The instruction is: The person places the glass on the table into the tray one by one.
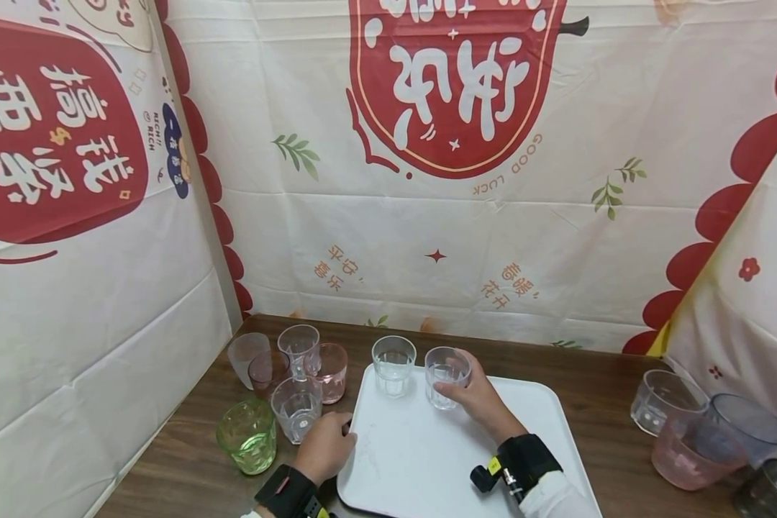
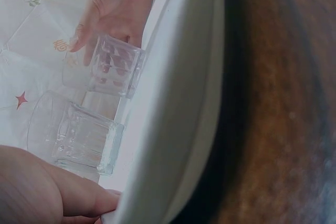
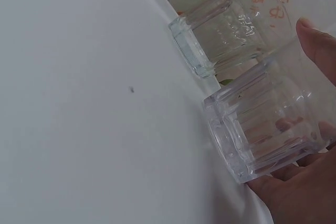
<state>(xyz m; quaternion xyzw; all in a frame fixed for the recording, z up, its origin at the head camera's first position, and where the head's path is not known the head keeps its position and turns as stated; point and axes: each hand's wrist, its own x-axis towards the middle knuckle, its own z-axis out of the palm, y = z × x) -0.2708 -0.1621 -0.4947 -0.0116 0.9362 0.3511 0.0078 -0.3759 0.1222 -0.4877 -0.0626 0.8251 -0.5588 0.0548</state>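
A white tray (image 1: 440,460) lies on the wooden table with two clear glasses near its far edge. My right hand (image 1: 475,396) is curled round the right-hand clear glass (image 1: 447,370), fingers on its far side and thumb on the near side. Just left of it stands the other clear glass (image 1: 393,367), untouched and upright. At the tray's left edge, my left hand (image 1: 326,450) grips the rim. In the left wrist view the left hand's fingertips (image 2: 107,201) pinch that rim. The right wrist view shows the held glass (image 3: 257,124) with its base at the tray surface.
Left of the tray cluster several glasses, among them a green glass (image 1: 249,439), a pink glass (image 1: 332,374) and a clear glass (image 1: 296,410). On the right stand a clear glass (image 1: 660,403), a pink glass (image 1: 693,453), a bluish glass (image 1: 751,424) and a dark glass (image 1: 773,489). Printed cloth (image 1: 388,237) hangs behind.
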